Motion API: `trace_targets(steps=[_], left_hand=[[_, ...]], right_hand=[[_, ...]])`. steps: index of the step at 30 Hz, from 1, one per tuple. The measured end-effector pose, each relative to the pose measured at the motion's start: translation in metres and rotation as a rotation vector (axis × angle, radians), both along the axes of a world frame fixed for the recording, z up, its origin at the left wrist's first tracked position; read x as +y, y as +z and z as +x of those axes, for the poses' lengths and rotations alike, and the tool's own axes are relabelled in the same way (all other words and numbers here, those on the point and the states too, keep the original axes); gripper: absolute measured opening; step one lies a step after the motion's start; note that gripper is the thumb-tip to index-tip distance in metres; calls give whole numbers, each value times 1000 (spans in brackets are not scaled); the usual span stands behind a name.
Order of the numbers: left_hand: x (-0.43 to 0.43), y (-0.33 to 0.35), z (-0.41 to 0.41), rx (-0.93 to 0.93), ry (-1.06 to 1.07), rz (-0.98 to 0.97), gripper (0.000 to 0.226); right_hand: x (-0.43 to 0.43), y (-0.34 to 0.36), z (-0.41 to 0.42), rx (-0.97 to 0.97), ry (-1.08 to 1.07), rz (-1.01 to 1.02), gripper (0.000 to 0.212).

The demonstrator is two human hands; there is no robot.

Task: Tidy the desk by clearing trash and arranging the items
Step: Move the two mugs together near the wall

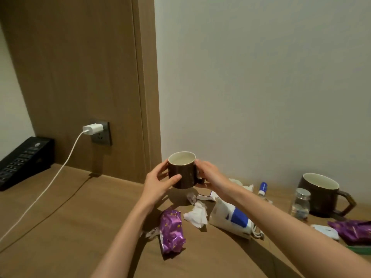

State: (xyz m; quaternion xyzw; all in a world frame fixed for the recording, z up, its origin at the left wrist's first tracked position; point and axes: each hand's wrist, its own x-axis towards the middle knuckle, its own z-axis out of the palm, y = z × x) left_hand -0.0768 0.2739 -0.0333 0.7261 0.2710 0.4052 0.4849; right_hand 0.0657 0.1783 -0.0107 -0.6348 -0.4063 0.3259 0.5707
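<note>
1. Back edge of the desk shut in by a wood panel on the left and a pale wall on the right, meeting in a corner just behind the brown mug.
2. Open bare wood across the left half and along the front edge, crossed only by a white cable from a charger in the wall socket. Black buttoned box at the back left corner.
3. Crowded on the right half: purple packet nearest the middle, crumpled tissue just beside it, then a white and blue bag partly under the right forearm. Blue and white tube near the back edge. Second purple packet at the right edge.
4. Brown mug upright and held clear of the surface near the back edge, with its shadow below. Pale inside; contents cannot be told.
5. Second mug upright on the desk towards the back right, handle to the right, pale inside. Lidded glass jar just in front of it, small pale bits at the bottom.
6. Left hand wrapped round the mug's left wall, thumb across the front, forearm reaching from the front edge.
7. Right hand curled round the mug's right side at the handle, forearm stretched over the clutter.
</note>
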Motion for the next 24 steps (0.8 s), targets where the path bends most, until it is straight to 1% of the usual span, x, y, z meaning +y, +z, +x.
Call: trace_targets(steps=[2, 4, 8, 11, 18, 24], left_hand=[[10, -5, 5, 16, 1, 9, 66], [17, -12, 9, 18, 18, -1, 65], [26, -26, 15, 1, 99, -21, 64], [31, -32, 18, 56, 149, 10, 62], [37, -36, 20, 105, 74, -60, 65], [39, -41, 23, 116, 30, -120, 70]], right_hand=[[13, -4, 5, -8, 7, -6, 35], [24, -7, 10, 5, 5, -22, 35], [41, -16, 16, 108, -2, -45, 29], [51, -21, 17, 167, -17, -65, 19], [67, -29, 21, 293, -13, -57, 25], [74, -36, 28, 308, -9, -71, 30]])
